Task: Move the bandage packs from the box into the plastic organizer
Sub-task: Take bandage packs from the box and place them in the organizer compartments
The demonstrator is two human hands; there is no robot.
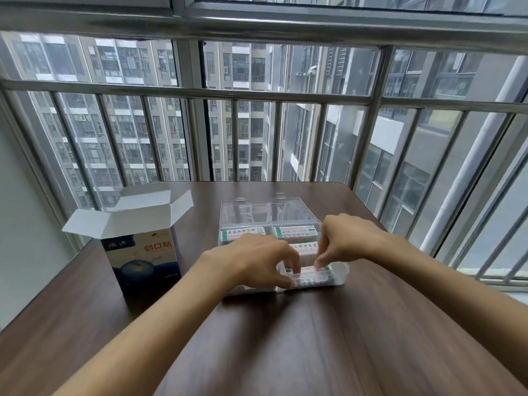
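A clear plastic organizer [341,274] with its lid [265,211] raised stands in the middle of the table. White and green bandage packs [243,232] fill its far compartments, left and right [295,231]. My left hand [257,258] and my right hand [347,238] are both over the near right compartment, fingertips pinching a bandage pack [307,271] that lies in it. The blue bandage box [144,258] stands to the left of the organizer with its white top flaps open; its inside is hidden.
The brown wooden table [285,338] reaches to a metal window railing [257,94] just behind it. A white wall lies at the left, and the table's right edge runs close to the window sill.
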